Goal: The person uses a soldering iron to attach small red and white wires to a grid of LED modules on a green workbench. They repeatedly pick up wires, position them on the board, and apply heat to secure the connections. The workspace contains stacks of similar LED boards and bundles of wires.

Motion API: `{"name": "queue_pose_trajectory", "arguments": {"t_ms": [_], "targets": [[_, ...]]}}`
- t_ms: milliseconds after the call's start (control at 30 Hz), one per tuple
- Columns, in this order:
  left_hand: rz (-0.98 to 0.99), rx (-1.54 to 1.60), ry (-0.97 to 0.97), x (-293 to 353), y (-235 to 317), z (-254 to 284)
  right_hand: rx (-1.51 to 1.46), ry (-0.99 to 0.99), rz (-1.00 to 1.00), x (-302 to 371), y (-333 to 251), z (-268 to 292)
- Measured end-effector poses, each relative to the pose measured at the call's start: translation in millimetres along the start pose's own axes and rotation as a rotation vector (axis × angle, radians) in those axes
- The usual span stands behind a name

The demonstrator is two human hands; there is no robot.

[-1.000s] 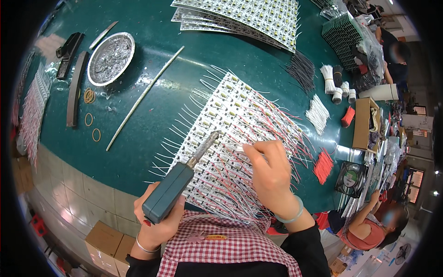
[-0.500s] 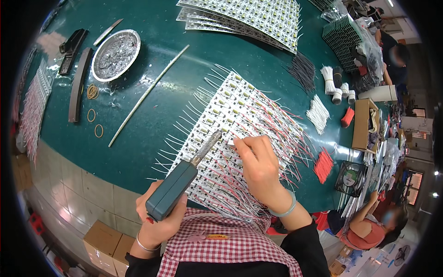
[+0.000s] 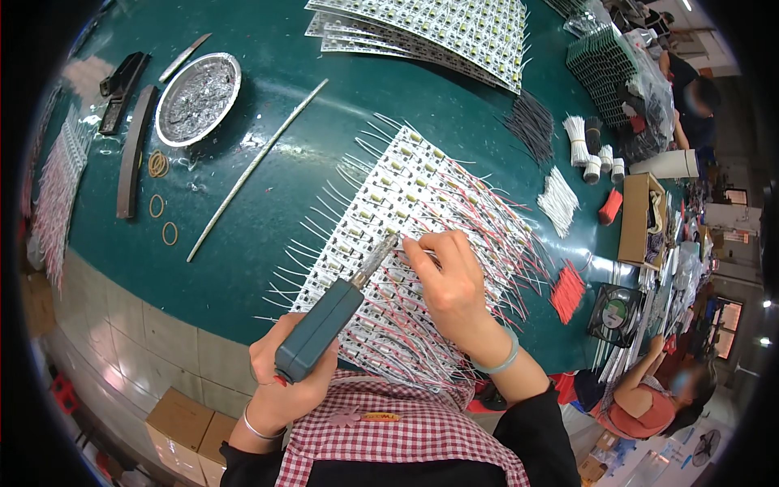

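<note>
My left hand (image 3: 294,369) is wrapped round a soldering iron (image 3: 324,323) with a dark green, gun-like body. Its grey metal tip points up and right onto a panel of white circuit boards (image 3: 357,231) with small yellowish components. Just right of the tip, my right hand (image 3: 451,280) is closed in a pinch low over the panel, holding what looks like a thin wire, mostly hidden by the fingers. White wires stick out along the panel's left edge. Red and white wires (image 3: 487,211) lie across its right side and run under my right hand.
A metal bowl (image 3: 167,128) of silvery solder scraps, a thin rod (image 3: 258,169) and rubber bands (image 3: 170,234) lie at left. Stacked panels (image 3: 438,36) are at the back. Black wires (image 3: 529,128), white wires (image 3: 558,201) and red wires (image 3: 567,292) lie at right. Co-workers sit further right.
My left hand has moved the soldering iron slightly right, its tip now lower on the panel and close to my right fingertips. My right hand has shifted slightly left and up, still pinched.
</note>
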State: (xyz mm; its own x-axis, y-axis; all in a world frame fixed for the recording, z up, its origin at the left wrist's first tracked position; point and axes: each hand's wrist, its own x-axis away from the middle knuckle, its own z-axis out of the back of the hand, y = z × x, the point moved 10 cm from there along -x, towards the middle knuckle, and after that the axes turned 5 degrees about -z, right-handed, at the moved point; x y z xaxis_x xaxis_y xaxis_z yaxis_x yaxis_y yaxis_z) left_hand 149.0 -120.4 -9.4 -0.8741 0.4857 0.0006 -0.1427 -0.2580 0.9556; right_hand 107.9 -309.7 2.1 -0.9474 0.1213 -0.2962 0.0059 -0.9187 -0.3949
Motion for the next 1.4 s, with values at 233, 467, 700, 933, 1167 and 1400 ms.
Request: {"name": "queue_pose_trajectory", "arguments": {"t_ms": [233,467,700,933,1167,1400], "targets": [[-0.014,-0.048,-0.055,-3.0,4.2,-2.6,0.019,-0.013,0.019,-1.0,-0.7,-0.9],[0.013,-0.026,-0.06,-1.5,-0.2,-3.2,0.028,-0.038,0.018,-3.3,-2.1,-2.0],[0.043,-0.009,0.011,1.3,-0.3,3.6,0.027,-0.052,0.021,-4.9,-3.4,-1.6],[0.041,-0.076,0.413,30.5,-7.0,77.9,0.026,-0.055,0.006,-3.0,-0.8,-1.7],[0.022,-0.075,0.681,-21.3,0.9,143.6,0.028,-0.052,0.016,-3.7,-4.6,-0.5],[0.248,0.166,0.443,15.1,-31.6,80.8,0.004,0.024,-0.031,3.3,0.5,5.5]]}}
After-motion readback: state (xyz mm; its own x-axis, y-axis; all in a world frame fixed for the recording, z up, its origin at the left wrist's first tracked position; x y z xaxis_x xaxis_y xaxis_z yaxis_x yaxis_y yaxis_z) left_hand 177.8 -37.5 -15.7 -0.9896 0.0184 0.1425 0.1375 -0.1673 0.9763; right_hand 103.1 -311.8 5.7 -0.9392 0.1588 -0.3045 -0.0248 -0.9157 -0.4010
